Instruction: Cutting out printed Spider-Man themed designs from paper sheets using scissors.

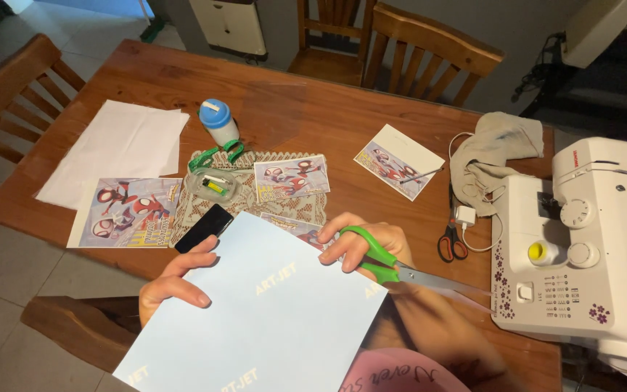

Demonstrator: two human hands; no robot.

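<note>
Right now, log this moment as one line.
left hand: holds light-blue sheet | right hand: grips green-handled scissors, blades off sheet, toward sewing machine | wooden table: printed cards, black phone

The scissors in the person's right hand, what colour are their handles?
Green handles on the scissors, seen in the head view.

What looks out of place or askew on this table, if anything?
Nothing is spilled or damaged. Two oddities: the crumpled beige cloth lies heaped against the white sewing machine, with a white cable looping under it beside the orange-handled scissors. The black phone sits skewed, half on the crocheted mat.
</note>
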